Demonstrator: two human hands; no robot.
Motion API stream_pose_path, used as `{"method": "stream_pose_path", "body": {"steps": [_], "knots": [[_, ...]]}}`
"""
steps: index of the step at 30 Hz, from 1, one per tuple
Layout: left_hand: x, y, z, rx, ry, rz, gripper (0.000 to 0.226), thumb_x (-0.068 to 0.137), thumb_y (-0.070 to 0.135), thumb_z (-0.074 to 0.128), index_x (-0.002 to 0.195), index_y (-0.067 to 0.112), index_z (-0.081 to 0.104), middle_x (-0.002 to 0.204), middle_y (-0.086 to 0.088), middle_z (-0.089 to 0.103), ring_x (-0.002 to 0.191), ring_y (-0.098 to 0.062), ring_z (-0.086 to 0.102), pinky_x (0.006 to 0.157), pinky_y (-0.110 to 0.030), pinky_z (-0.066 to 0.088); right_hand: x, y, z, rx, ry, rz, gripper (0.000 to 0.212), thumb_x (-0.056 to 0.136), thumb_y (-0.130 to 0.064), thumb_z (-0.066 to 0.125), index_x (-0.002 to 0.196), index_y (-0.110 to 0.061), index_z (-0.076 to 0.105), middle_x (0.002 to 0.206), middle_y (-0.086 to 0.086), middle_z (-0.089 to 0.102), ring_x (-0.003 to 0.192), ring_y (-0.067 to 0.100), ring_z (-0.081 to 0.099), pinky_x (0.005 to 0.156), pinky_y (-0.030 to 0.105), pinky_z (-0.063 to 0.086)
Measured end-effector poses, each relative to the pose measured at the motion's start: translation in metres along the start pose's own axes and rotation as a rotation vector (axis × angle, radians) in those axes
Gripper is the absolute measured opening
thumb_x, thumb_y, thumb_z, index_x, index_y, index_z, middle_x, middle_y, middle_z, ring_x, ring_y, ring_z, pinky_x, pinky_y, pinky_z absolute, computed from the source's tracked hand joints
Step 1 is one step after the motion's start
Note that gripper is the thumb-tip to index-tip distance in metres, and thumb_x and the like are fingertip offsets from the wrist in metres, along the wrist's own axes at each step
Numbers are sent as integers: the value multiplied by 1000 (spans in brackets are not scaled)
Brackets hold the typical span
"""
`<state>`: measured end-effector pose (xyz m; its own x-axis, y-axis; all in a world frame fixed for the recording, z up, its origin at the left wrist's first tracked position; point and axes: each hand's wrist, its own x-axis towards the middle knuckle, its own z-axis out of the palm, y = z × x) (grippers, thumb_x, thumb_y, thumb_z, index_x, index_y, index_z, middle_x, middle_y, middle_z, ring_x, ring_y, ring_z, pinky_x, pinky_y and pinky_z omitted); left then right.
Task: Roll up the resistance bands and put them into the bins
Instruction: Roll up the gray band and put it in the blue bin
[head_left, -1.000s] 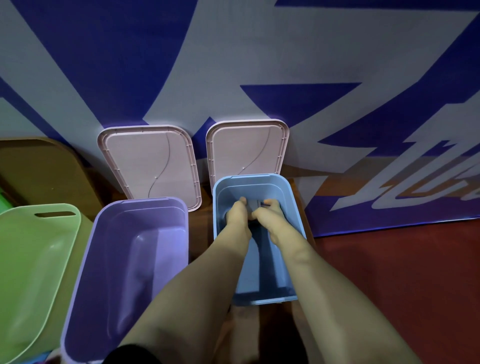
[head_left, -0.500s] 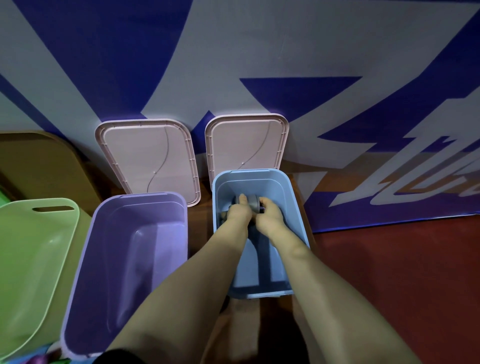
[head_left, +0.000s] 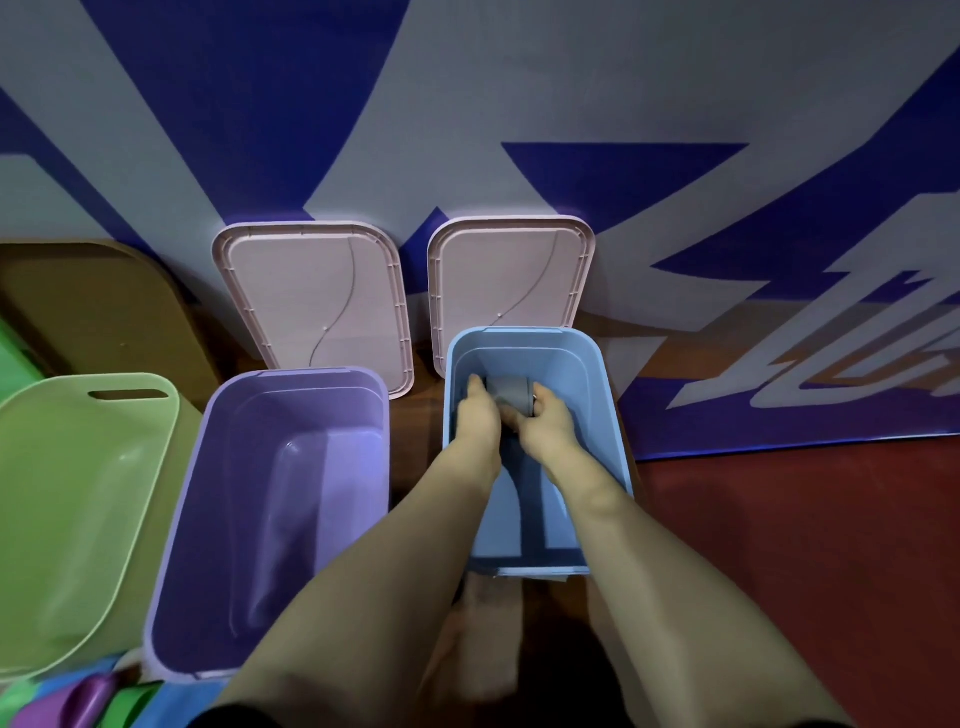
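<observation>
More of the grey rolled resistance band is showing than half a second back, and the hands are easing apart slightly. Left hand is pressing along the roll's left end with fairly straight fingers; thumb is hidden. Right hand is curling round the right end. Roll is sitting low at the far end of the pale blue rectangular plastic bin; can't tell if it's touching the bottom. Progress call: one band is rolled and going in, release not yet done. Lilac rectangular plastic bin is standing open just left, likely next to fill. Light green plastic basket with a slot handle is sitting further left. Pink ribbed plastic lid and its twin lid are leaning on the blue-and-white printed wall behind. Purple and green strips are poking in bottom-left, possibly more bands, too cropped to say. Bins are looking smooth, glossy and round-cornered; the roll is looking matte and rubbery, a tight cylinder.
</observation>
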<state>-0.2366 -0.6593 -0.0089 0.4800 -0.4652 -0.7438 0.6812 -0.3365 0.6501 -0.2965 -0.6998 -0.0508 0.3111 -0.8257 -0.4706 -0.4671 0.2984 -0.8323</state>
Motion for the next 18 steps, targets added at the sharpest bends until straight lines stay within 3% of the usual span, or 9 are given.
{"method": "stream_pose_path", "body": {"steps": [3, 10, 15, 18], "knots": [[-6, 3, 0, 22, -5, -9, 52, 102, 40, 29, 130, 3, 51, 121, -15, 59, 120, -30, 53, 95, -34, 40, -2, -2, -1, -22, 9, 7, 31, 83, -16, 69, 111, -22, 58, 106, 3, 68, 97, 24, 63, 93, 42, 52], [-17, 10, 0, -45, -16, -36, 55, 102, 42, 27, 133, 2, 49, 133, -18, 53, 124, -31, 50, 99, -35, 39, -7, -18, -6, 61, -25, 114, 50, 73, -25, 77, 118, -17, 56, 106, 4, 69, 91, 18, 66, 75, 28, 49], [-20, 10, -3, -25, -31, -49, 55, 102, 41, 25, 137, 3, 45, 139, -17, 49, 128, -29, 47, 103, -35, 35, -12, -24, -12, 94, -31, 110, 52, 90, -27, 61, 136, -12, 42, 132, 6, 54, 120, 25, 53, 91, 28, 40], [-28, 15, -3, 10, -31, -62, 56, 102, 42, 25, 140, 4, 40, 143, -15, 45, 132, -27, 42, 106, -34, 31, -13, -25, -15, 76, -12, 118, 54, 94, -29, 56, 140, -9, 37, 140, 10, 47, 126, 25, 47, 97, 30, 37]]}}
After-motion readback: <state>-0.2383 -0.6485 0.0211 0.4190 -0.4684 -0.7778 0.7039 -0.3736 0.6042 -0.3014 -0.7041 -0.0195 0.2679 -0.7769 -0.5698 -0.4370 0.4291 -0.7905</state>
